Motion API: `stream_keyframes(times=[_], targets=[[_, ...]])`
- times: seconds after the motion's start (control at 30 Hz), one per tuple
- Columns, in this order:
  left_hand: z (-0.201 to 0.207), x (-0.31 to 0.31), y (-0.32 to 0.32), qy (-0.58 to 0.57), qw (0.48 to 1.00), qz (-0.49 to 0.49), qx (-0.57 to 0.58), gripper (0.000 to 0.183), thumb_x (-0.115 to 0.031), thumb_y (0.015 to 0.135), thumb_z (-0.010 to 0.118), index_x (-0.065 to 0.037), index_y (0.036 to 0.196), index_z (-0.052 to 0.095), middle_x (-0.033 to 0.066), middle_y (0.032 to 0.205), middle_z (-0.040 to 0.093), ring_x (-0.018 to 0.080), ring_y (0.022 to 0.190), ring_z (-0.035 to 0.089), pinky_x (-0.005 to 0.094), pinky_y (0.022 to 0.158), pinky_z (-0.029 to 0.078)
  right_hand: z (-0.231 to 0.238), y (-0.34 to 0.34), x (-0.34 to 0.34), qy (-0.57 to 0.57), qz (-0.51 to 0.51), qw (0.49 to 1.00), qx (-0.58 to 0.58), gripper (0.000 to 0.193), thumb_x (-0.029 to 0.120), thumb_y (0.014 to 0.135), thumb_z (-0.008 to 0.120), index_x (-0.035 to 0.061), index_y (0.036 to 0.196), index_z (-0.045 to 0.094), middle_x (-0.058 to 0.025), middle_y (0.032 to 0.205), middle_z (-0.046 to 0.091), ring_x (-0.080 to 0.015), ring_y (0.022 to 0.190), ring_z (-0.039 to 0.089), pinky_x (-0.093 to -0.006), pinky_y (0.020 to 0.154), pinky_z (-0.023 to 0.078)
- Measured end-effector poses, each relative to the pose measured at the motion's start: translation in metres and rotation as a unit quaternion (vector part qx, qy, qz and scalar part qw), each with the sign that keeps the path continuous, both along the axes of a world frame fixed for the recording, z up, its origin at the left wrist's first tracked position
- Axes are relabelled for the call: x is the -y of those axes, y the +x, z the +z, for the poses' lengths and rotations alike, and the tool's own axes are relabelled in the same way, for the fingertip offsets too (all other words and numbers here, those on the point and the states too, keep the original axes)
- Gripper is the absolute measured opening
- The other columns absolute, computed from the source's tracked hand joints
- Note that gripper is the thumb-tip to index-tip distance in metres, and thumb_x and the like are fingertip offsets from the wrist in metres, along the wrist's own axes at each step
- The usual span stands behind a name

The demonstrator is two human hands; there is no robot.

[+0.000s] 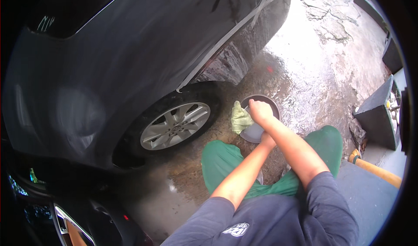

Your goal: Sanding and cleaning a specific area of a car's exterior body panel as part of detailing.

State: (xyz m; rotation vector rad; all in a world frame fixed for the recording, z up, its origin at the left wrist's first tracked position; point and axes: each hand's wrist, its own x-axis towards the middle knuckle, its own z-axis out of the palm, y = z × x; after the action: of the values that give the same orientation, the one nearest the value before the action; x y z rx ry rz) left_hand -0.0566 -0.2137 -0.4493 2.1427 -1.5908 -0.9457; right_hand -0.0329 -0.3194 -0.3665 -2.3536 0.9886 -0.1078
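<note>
A round basin (pixel 278 109) with a dark rim and greyish water in it stands on the wet ground between my knees and the car wheel. Over its left side hangs a pale yellow-green cloth (pixel 239 119). My right hand (pixel 261 112) is closed in a fist above the basin, gripping the cloth at its edge. Close below it, at the near side of the basin, is my left hand (pixel 268 139). Its fingers are hidden behind my right wrist and forearm, so what they hold does not show.
A dark car body (pixel 130 50) with scuffed, dull patches fills the left. Its wheel (pixel 176 126) sits left of the basin. A dark angular planter (pixel 376 111) and a yellowish wooden pole (pixel 379 172) are on the right. Cracked wet concrete (pixel 322 50) stretches beyond.
</note>
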Motion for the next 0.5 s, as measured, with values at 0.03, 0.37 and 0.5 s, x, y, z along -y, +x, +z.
stream_keyframes(times=[0.03,0.37,0.5], targets=[[0.002,-0.009,0.000,0.006,0.999,0.008,-0.051,0.057,-0.050,0.096,0.055,-0.010,0.137,0.051,0.0157,0.143,0.053,0.0321,0.133,0.049,0.0443,0.105,0.041,-0.011,0.004,-0.003,0.015,-0.016,0.999,-0.035,0.018,0.014,0.091,0.057,0.0021,0.098,0.068,-0.0201,0.093,0.074,-0.0346,0.089,0.074,-0.0480,0.077,0.059],[0.054,-0.033,0.000,0.161,0.987,0.025,-0.003,0.039,-0.032,0.097,0.051,-0.002,0.116,0.067,0.0238,0.120,0.068,0.0390,0.114,0.064,0.0493,0.094,0.052,-0.094,-0.004,-0.011,0.046,0.034,0.983,-0.173,0.028,0.014,0.093,0.055,0.0047,0.116,0.067,-0.0187,0.115,0.072,-0.0328,0.107,0.071,-0.0456,0.090,0.057],[0.060,-0.048,0.020,0.176,0.984,-0.006,-0.010,0.037,-0.027,0.096,0.052,-0.002,0.117,0.067,0.0224,0.117,0.069,0.0403,0.112,0.065,0.0497,0.095,0.052,-0.063,0.007,-0.023,0.087,0.087,0.974,-0.192,0.042,0.010,0.093,0.053,0.0002,0.133,0.052,-0.0262,0.119,0.069,-0.0359,0.112,0.068,-0.0462,0.095,0.054]])
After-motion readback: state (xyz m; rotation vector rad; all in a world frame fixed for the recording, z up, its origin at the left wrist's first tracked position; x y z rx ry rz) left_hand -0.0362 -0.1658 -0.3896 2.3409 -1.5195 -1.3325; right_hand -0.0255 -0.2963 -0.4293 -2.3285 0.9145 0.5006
